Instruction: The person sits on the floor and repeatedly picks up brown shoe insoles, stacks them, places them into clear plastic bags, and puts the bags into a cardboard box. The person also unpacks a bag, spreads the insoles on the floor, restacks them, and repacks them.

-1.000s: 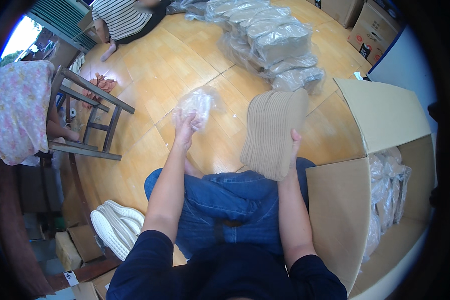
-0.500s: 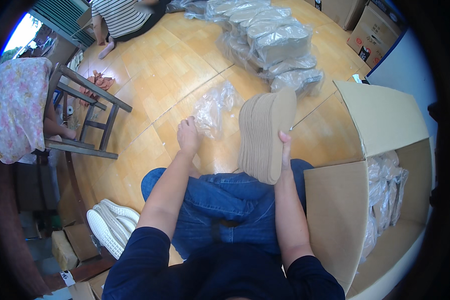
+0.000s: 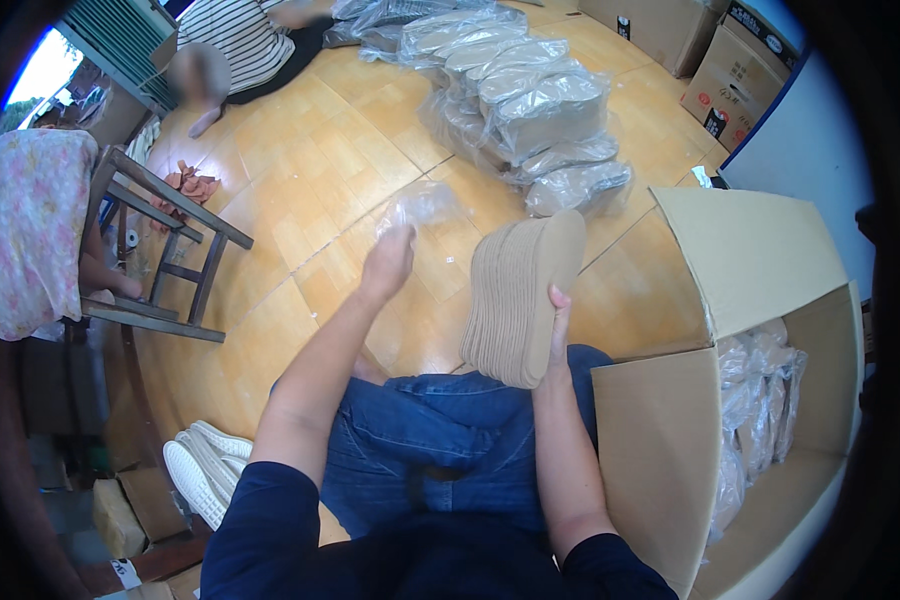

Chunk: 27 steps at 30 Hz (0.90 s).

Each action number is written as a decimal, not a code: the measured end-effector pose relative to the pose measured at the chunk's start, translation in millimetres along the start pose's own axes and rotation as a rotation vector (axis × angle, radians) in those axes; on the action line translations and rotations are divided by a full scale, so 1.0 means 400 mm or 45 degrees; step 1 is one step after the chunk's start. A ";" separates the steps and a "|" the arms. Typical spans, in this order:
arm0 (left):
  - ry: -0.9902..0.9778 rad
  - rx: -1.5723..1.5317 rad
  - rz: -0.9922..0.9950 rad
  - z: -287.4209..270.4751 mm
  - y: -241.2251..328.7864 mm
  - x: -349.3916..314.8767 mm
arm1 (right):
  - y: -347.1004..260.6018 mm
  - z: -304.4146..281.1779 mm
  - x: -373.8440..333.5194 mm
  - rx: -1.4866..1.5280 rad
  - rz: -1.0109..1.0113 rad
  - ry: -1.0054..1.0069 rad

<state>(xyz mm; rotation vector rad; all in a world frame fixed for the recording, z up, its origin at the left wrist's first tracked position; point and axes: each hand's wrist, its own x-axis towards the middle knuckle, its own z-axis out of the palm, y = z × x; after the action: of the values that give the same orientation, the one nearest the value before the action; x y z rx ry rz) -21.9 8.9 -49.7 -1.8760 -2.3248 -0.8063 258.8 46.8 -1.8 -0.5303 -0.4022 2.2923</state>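
Observation:
My right hand [image 3: 560, 318] grips a thick stack of tan shoe insoles [image 3: 515, 300], held on edge above my lap, the thumb on the outermost one. My left hand [image 3: 390, 262] is closed on a crumpled clear plastic bag [image 3: 425, 204] over the tiled floor, to the left of the stack. The rest of the bag spreads beyond its fingers. Ahead on the floor, several bundles of insoles in clear plastic bags [image 3: 550, 115] lie in a long row. The fingers behind the stack are hidden.
At my right stands an open cardboard box [image 3: 660, 440] holding bagged bundles [image 3: 760, 390]. White shoe soles [image 3: 202, 470] lie by my left side. A wooden stool [image 3: 180, 270] stands at the left, near a person in flowered cloth. Another person in stripes [image 3: 235, 45] sits far left.
My left hand has closed on the plastic bag and draws it slightly off its earlier spot. The insole stack in my right hand sits a little lower in view.

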 end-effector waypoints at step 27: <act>-0.546 0.030 0.268 -0.219 0.165 0.123 | 0.078 0.044 -0.047 -0.790 -0.070 -0.475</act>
<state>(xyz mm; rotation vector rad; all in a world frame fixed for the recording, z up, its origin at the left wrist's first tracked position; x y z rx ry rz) 1.3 25.0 66.9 -2.4296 -2.2697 -0.3807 243.9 9.6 4.8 -0.3698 -1.3164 2.1876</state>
